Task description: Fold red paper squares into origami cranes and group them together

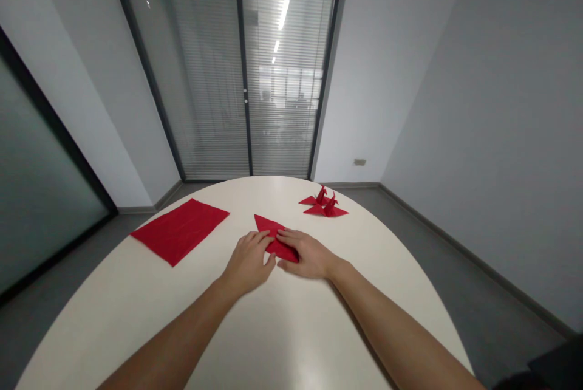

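A folded piece of red paper point(286, 250) lies near the middle of the white table, one pointed corner facing up and to the left. My left hand point(248, 262) rests its outstretched fingertips on the paper's left part, the thumb held apart below it. On the other side, my right hand point(312, 253) has its fingers over the paper and its thumb along the lower edge, with the right corner of the paper between them. Both hands cover parts of the folds.
To the left lies a flat sheet of red paper point(182, 231) by the edge of the round white table point(255, 329). Two folded red paper cranes point(328, 210) stand at the back right. Beyond are a glass partition with blinds point(282, 123) and grey walls.
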A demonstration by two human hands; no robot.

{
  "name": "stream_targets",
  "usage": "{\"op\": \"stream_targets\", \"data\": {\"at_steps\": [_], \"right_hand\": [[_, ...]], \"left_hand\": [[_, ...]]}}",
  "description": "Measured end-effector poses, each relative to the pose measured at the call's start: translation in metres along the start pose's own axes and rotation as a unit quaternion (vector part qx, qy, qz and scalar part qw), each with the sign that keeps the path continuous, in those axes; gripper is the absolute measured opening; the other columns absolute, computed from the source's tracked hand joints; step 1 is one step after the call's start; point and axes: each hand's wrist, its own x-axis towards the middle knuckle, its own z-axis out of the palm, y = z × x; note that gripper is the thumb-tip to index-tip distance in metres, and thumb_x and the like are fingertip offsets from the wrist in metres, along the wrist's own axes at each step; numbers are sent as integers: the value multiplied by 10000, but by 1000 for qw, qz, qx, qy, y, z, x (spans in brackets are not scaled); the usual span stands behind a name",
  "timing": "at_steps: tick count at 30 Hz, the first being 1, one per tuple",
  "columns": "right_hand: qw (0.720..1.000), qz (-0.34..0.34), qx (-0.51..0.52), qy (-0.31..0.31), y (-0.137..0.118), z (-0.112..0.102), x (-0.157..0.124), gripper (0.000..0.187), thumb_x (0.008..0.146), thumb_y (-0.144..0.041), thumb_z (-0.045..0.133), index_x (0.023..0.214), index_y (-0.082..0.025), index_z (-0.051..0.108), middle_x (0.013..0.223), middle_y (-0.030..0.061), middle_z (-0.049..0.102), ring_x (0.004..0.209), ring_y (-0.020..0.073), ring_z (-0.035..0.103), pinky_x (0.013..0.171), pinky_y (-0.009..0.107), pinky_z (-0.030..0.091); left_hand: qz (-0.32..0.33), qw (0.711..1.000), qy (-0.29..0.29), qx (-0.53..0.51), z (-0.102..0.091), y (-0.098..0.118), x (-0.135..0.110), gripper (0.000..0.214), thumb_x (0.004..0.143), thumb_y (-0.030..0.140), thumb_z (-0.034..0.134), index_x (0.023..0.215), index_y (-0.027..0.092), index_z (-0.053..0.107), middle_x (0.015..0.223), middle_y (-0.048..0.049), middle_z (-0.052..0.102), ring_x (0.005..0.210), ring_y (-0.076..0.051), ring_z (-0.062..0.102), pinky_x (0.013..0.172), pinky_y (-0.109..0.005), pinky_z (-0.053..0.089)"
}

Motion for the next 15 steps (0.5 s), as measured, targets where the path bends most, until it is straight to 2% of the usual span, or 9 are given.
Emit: {"op": "stream_targets", "data": {"at_steps": [8, 12, 15], "right_hand": [[1000, 11, 4, -2, -3, -6, 2, 504, 858, -319, 675, 1334, -155, 640, 1382, 174, 607, 1311, 328, 555, 1121, 480, 429], [1000, 0, 16, 8, -5, -7, 3, 379, 871, -297, 658, 1227, -179, 713, 1292, 135, 680, 1235, 290, 619, 1127, 444, 421], [1000, 10, 19, 15, -3, -6, 3, 312, 886, -306, 640, 1160, -199, 743, 1244, 109, 711, 1187, 270, 648, 1075, 406, 463]], "left_hand": [[5, 1000, 3, -5, -1, 0, -1, 320, 869, 222, 581, 1176, 171, 660, 1273, -133, 667, 1142, -306, 587, 989, -474, 464], [2, 1000, 6, -10, -1, 1, -1, 286, 862, 223, 587, 1131, 167, 667, 1242, -139, 676, 1128, -310, 588, 981, -479, 463], [-5, 1000, 2, -5, -2, 2, 0, 259, 865, 223, 589, 1109, 172, 661, 1188, -120, 694, 1073, -288, 605, 957, -447, 469]]}}
